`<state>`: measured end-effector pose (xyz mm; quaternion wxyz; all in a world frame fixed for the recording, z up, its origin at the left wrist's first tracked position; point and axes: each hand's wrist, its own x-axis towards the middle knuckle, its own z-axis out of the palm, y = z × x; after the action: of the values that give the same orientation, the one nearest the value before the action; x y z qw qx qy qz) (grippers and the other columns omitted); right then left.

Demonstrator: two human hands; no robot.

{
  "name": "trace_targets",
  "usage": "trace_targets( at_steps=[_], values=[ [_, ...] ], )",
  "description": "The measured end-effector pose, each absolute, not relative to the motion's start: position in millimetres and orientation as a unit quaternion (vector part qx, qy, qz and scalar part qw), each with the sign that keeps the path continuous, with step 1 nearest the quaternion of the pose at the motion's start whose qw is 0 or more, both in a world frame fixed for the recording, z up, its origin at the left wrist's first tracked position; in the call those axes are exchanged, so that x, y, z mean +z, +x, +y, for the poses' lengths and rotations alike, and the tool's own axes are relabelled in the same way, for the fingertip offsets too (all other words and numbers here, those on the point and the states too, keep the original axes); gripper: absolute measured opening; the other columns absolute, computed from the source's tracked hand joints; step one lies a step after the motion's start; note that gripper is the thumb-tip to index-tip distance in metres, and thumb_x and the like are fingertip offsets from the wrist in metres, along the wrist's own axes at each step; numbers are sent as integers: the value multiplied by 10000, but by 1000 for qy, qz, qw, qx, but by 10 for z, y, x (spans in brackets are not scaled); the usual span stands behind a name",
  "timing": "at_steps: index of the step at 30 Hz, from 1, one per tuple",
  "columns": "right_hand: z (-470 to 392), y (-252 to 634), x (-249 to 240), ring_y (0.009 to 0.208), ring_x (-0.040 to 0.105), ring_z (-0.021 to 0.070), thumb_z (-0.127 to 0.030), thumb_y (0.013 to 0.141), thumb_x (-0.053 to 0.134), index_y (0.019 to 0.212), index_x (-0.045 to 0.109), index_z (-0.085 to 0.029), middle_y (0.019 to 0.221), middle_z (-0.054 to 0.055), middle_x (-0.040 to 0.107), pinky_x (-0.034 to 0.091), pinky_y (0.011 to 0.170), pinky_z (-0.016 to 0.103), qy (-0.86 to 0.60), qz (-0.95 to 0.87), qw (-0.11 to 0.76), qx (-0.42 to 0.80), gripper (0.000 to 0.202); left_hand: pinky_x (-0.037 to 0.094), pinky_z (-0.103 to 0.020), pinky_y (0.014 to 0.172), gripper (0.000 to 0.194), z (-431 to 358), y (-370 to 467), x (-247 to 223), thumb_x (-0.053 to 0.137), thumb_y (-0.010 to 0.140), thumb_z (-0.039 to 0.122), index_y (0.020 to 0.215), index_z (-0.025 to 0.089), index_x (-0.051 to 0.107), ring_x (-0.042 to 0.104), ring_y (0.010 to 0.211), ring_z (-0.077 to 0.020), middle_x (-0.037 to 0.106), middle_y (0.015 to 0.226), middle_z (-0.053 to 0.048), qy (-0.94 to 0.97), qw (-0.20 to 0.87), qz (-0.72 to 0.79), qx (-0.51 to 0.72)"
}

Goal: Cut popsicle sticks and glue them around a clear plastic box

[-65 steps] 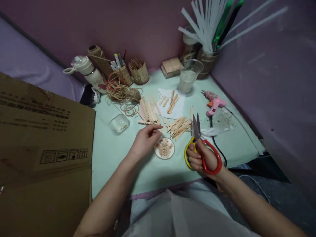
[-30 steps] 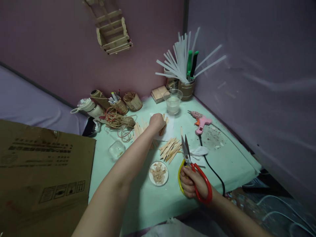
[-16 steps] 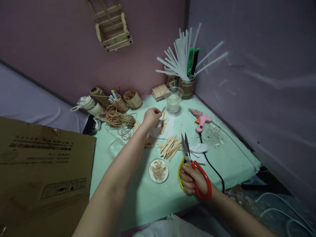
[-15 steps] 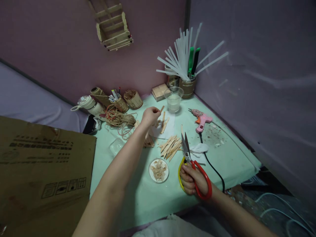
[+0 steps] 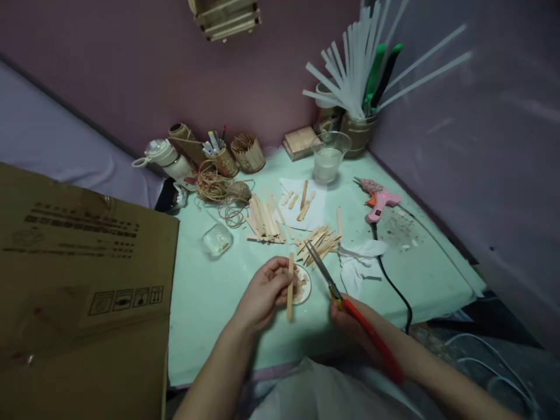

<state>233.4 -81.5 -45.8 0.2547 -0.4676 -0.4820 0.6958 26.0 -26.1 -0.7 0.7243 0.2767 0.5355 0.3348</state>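
Note:
Between its thumb and fingers, my left hand (image 5: 265,291) pinches a flat wooden stick (image 5: 290,291), held roughly upright. Behind the stick is a round white dish (image 5: 305,294) with small cut wood bits, partly covered by my hand. My right hand (image 5: 350,318) grips scissors (image 5: 335,290) with red and yellow handles; the blades point up and left, almost together. Just past the blade tips lies a pile of cut wooden strips (image 5: 318,244). A stack of longer sticks (image 5: 266,217) is to its left. Several short pieces rest on a white paper (image 5: 315,213).
A pink glue gun (image 5: 380,201) with a black cord lies at the right. Further back stand a clear cup of liquid (image 5: 328,163) and a jar of white glue sticks (image 5: 359,131). Tangled twine (image 5: 221,189) and a clear dish (image 5: 217,240) are left; a cardboard box (image 5: 87,280) borders the table.
My left hand has come back from the paper toward me with the wooden stick, now near the scissors. My right hand has turned the scissors, and their blades are closer together. The view has shifted.

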Motion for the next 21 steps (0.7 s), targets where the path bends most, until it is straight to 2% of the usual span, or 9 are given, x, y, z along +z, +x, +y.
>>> trace_targets(
  at_steps=[4,8,16,21],
  values=[
    [-873,2317,-258,643,364,128,-620,870,526,766,435,-217,700,-36,451,359,599,275,-452,-565,164,671,425,173,-139,412,472,-516,309,-118,802,651,513,818,168,527,312,436,-9,547,616,53,242,709,552,367],
    [-871,2191,-28,712,457,164,-515,871,502,823,463,-219,789,8,568,429,689,316,-461,-570,109,671,302,212,-155,416,458,-658,353,-172,790,662,531,797,169,542,334,433,-18,529,595,63,251,687,557,394],
    [-970,2123,-107,697,488,178,-521,817,575,828,487,-208,799,44,638,416,669,342,-500,-585,49,636,325,261,-178,422,331,-821,338,-232,734,718,449,752,191,529,350,424,-42,436,526,94,276,672,573,379],
    [-947,2116,-23,599,411,133,-587,852,534,767,459,-215,670,-9,547,335,545,286,-468,-567,50,676,389,254,-185,395,314,-854,304,-229,713,729,460,764,199,542,369,392,-57,446,494,89,289,665,589,356]
  ],
)
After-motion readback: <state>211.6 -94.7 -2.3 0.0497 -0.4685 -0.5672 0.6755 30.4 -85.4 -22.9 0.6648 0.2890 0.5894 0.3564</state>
